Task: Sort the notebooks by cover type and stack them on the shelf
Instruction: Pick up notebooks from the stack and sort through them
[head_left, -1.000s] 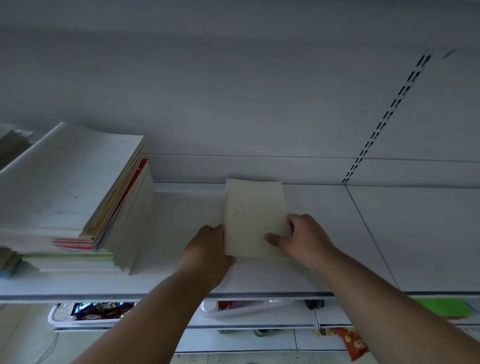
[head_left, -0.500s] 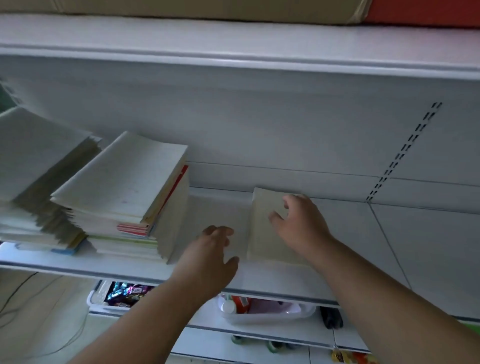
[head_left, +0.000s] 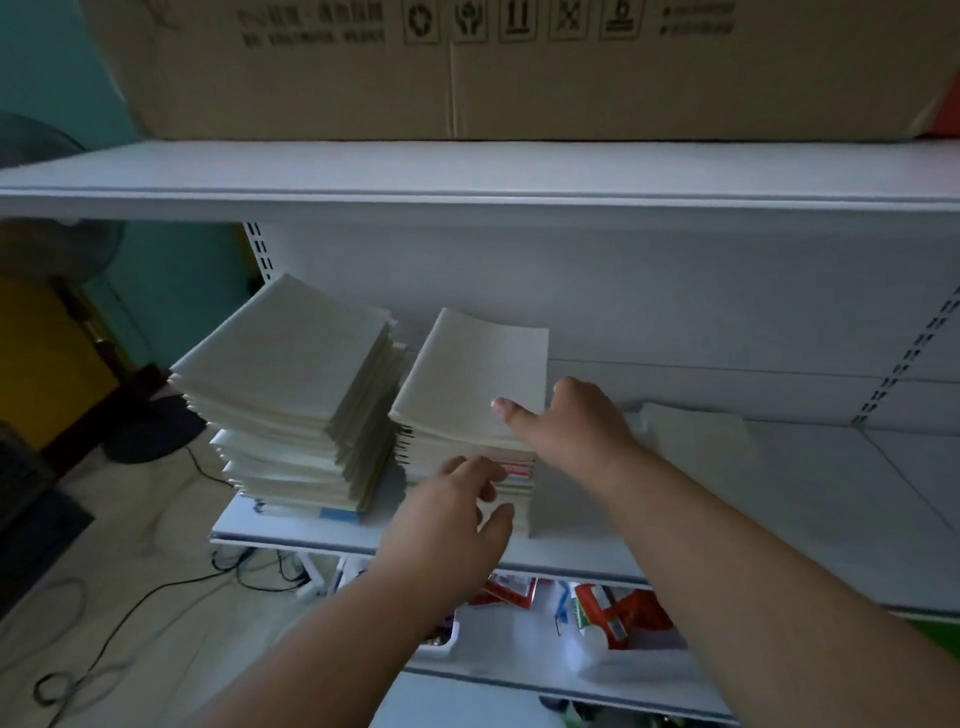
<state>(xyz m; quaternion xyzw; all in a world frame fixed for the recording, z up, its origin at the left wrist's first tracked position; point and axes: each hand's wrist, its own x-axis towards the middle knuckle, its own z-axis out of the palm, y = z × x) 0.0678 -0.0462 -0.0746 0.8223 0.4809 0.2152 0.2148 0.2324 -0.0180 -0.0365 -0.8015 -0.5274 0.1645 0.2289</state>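
Your right hand (head_left: 566, 421) is resting its thumb on the pale, plain-covered top notebook (head_left: 478, 379) of the nearer stack (head_left: 467, 467) on the white shelf (head_left: 727, 519); your left hand (head_left: 447, 519) is reaching, fingers loosely spread, holding nothing, at its colourful lower edges.

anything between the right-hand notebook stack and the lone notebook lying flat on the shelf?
Head view: only the right hand and forearm cross between the right stack and the lone notebook; the shelf below looks bare.
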